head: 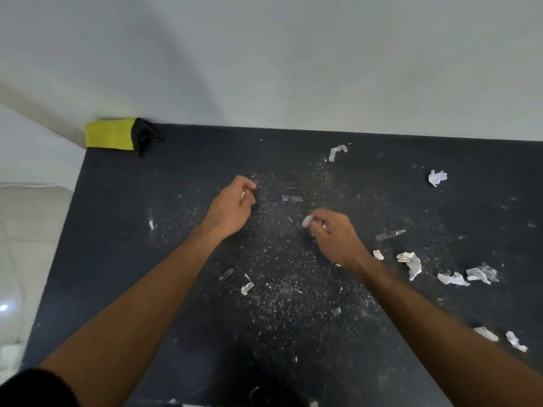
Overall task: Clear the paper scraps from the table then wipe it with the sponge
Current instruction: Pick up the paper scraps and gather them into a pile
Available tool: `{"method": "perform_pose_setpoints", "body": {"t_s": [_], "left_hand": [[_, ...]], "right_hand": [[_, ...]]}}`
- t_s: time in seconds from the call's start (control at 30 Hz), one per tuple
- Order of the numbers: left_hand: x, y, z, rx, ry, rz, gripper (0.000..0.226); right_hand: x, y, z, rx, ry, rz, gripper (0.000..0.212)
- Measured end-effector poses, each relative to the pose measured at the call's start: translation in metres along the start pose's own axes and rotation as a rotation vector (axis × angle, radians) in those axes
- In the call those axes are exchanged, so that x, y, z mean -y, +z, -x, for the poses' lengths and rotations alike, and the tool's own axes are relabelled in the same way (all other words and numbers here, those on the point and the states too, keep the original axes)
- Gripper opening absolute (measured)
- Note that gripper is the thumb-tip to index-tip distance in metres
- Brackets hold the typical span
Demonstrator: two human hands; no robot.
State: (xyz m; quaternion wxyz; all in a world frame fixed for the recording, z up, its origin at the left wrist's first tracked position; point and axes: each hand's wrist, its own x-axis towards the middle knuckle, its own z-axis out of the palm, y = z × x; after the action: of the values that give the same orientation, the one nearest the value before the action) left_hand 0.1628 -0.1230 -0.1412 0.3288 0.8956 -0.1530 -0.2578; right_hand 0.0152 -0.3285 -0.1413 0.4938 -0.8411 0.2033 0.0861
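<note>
Head view: the table (117, 230), dark and set against a pale wall, is seen partly cleared at most; the first stage is judged under way and the wiping not begun. One sponge (110, 137), yellow with a dark part, lies untouched at the far left corner, well apart from both hands. Two hands are over the middle of the table. The left hand (233, 207) is curled closed, with a sliver of white showing inside it, probably a scrap. The right hand (335, 233) is pinched closed on a small white scrap (307, 221). Roughly fifteen loose scraps (411, 262) are counted on the surface, most of them crumpled and clustered to the right, a few flat strips near the centre and left. Fine white crumbs (288, 289), too many to count, are scattered over the middle and are left for the sponge.
</note>
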Motion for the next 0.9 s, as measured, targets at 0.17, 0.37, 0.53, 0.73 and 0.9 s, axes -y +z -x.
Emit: {"method": "perform_pose_setpoints", "body": {"t_s": [0.17,0.37,0.53,0.73,0.9], "left_hand": [[0.031,-0.002,0.075,0.011,0.005,-0.125,0.020],[0.079,-0.004,0.123,0.059,0.064,-0.312,0.031],[0.097,0.001,0.132,0.078,0.176,-0.312,0.043],[0.109,0.005,0.129,0.056,0.257,-0.316,0.037],[0.108,0.002,0.127,0.083,0.287,-0.323,0.032]], "right_hand": [[0.008,0.045,0.028,0.155,-0.146,0.146,0.025],[0.011,0.095,0.055,0.359,-0.318,0.398,0.039],[0.012,0.117,0.064,0.333,-0.342,0.505,0.036],[0.016,0.130,0.068,0.234,-0.270,0.544,0.016],[0.022,0.132,0.075,0.238,-0.146,0.495,0.006]]}}
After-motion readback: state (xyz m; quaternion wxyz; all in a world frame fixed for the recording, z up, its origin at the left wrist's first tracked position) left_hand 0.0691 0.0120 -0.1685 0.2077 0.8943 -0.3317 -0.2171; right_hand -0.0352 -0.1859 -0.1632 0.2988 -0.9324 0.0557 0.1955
